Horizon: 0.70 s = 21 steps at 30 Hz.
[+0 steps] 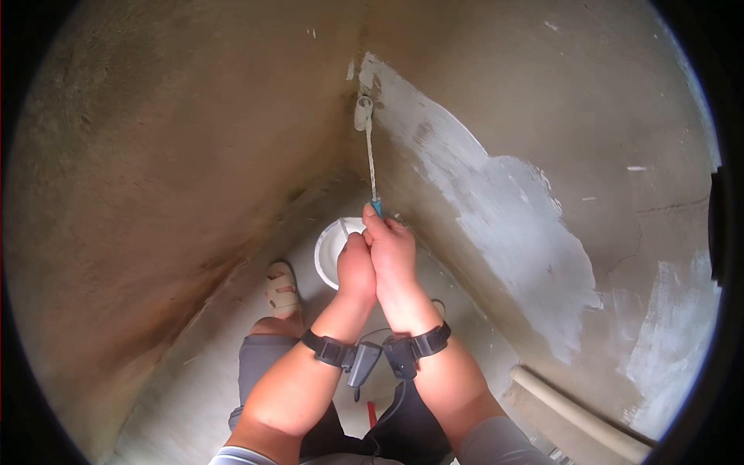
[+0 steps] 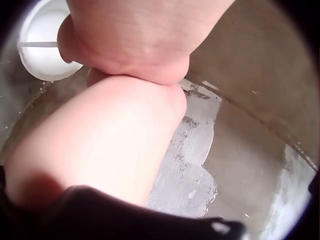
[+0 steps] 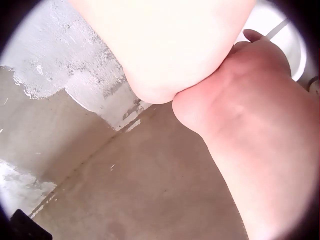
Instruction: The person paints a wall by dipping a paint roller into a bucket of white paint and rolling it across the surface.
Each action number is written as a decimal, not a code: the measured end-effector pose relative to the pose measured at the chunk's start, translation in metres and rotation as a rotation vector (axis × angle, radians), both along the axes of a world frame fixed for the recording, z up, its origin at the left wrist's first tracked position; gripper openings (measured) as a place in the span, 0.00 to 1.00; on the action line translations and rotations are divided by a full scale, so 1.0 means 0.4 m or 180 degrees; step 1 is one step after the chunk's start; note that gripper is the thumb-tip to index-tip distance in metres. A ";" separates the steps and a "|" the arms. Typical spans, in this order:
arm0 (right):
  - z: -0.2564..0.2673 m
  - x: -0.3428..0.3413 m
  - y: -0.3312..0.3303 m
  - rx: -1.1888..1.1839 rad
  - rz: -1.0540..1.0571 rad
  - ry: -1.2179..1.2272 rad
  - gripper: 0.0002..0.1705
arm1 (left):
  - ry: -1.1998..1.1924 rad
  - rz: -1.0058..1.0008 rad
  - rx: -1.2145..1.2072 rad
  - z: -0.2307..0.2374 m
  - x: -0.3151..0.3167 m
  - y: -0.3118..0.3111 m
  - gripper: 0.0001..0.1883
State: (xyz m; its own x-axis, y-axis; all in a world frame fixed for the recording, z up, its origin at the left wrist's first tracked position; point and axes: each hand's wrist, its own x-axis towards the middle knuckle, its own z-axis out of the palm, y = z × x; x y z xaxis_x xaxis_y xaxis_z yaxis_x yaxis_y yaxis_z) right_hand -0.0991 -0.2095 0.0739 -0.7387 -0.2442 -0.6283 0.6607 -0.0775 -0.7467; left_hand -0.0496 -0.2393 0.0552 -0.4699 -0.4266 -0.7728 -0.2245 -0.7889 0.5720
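My right hand (image 1: 393, 252) grips the blue handle (image 1: 377, 207) of a small paint roller, its thumb along the handle. The thin coated rod (image 1: 371, 163) runs up to the whitish roller head (image 1: 363, 113) at the wall corner. Pressed against the right hand, my left hand (image 1: 357, 267) is curled, and a thin white bucket handle (image 2: 37, 44) meets its fingers. The white bucket (image 1: 319, 256) is partly hidden behind the hands. In the right wrist view my left hand (image 3: 250, 82) covers part of the bucket. White coating (image 1: 504, 201) lies on the right wall.
Bare brownish wall (image 1: 170, 139) rises on the left. A sandalled foot (image 1: 281, 287) stands on the grey floor, left of the bucket. At the lower right lies a long pale roll or tube (image 1: 577, 412) along the wall. A small red object (image 1: 372, 414) shows between the legs.
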 end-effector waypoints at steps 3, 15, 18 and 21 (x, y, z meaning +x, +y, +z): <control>-0.011 0.022 0.024 -0.0049 -0.0049 -0.0008 0.17 | -0.0035 -0.0148 -0.0137 -0.004 0.017 0.019 0.21; 0.005 0.039 0.195 -0.0274 -0.0039 -0.0334 0.14 | 0.0344 -0.1372 -0.0313 0.009 0.104 0.088 0.27; 0.034 0.027 0.242 -0.0113 0.0009 -0.0437 0.15 | -0.0025 -0.1656 -0.0355 0.138 0.128 0.081 0.30; 0.054 0.005 0.291 0.0055 0.0070 -0.0436 0.14 | 0.0339 -0.2329 -0.0264 0.212 0.191 0.043 0.34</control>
State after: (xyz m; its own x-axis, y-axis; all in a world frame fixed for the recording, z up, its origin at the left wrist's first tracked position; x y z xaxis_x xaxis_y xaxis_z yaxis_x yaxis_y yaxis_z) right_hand -0.0971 -0.0933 0.0954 -0.6402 -0.2476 -0.7272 0.7580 -0.0498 -0.6503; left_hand 0.0269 -0.2221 0.1399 -0.7269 -0.0311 -0.6861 -0.6160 -0.4123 0.6712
